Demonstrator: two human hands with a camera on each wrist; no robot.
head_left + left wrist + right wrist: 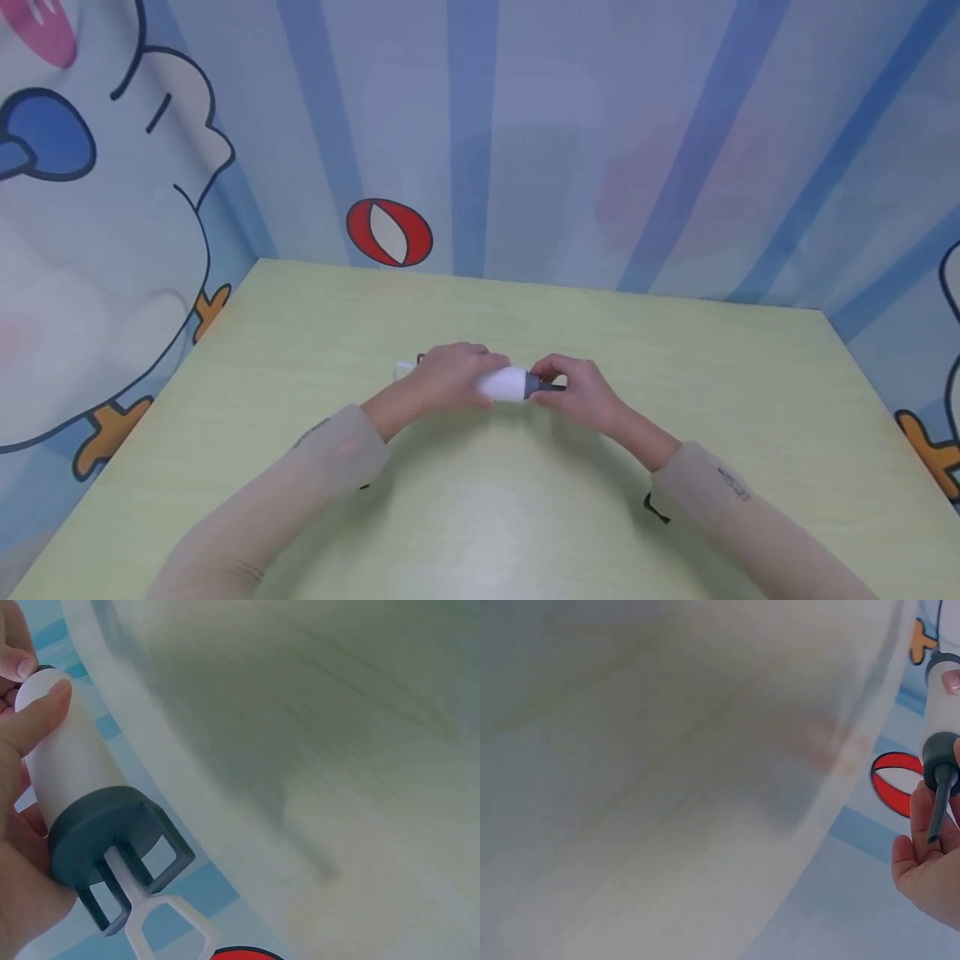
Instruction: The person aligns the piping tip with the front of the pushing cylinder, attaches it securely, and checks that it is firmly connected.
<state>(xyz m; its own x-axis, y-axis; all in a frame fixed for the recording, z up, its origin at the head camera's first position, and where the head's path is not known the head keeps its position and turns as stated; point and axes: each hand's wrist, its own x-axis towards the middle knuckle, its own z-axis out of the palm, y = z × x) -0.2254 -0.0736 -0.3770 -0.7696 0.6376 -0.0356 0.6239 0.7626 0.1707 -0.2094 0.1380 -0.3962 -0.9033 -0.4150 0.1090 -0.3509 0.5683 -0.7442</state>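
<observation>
An icing syringe (506, 384) with a white barrel lies level between my hands, over the middle of the table. My left hand (453, 375) grips the barrel from above, its thumb along the side in the left wrist view. At that end show a dark grey collar (101, 829) with two finger loops and a white plunger handle (191, 915). My right hand (583, 393) pinches the dark grey nozzle cap (939, 754) at the other end. From the cap a thin nozzle (941, 802) sticks out past the right fingers towards the palm.
The pale green table (480, 517) spreads around both forearms. Behind it rises a blue striped wall covering (540, 167) with a red printed ball (390, 232). Cartoon figures are printed on the left and right sides. Dark straps (656, 508) hang below the sleeves.
</observation>
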